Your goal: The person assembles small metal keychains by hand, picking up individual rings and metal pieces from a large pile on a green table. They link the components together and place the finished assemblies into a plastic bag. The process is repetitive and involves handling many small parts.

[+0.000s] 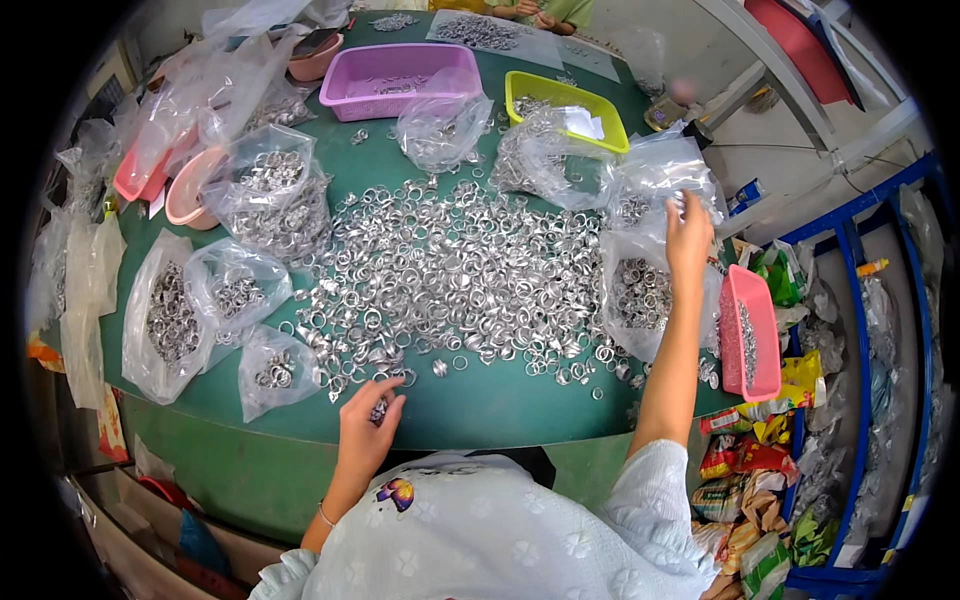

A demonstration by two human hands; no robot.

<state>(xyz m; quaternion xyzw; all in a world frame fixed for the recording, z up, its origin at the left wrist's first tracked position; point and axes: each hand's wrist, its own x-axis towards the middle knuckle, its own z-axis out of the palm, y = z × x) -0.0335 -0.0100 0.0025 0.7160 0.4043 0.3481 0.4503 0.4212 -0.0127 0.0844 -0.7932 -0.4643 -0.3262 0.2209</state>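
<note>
A broad heap of silver-coloured metal rings (450,270) covers the middle of the green table. Close to its near edge, my left hand (368,425) is curled around a few small rings. My right hand (688,240) reaches out over the clear bags at the right, its fingertips a little apart and nothing plainly between them. Below them lies a clear plastic bag (690,180) with some rings in it. Nearer me, beside my right forearm, an open clear bag (640,300) holds more rings.
More clear bags of rings (172,315) stand at the left. A pink basket (750,335) is at the right edge. Purple (340,95) and yellow-green (615,130) baskets sit farther back. Another person's hands (530,12) show at the far end. A blue rack (860,400) stands right.
</note>
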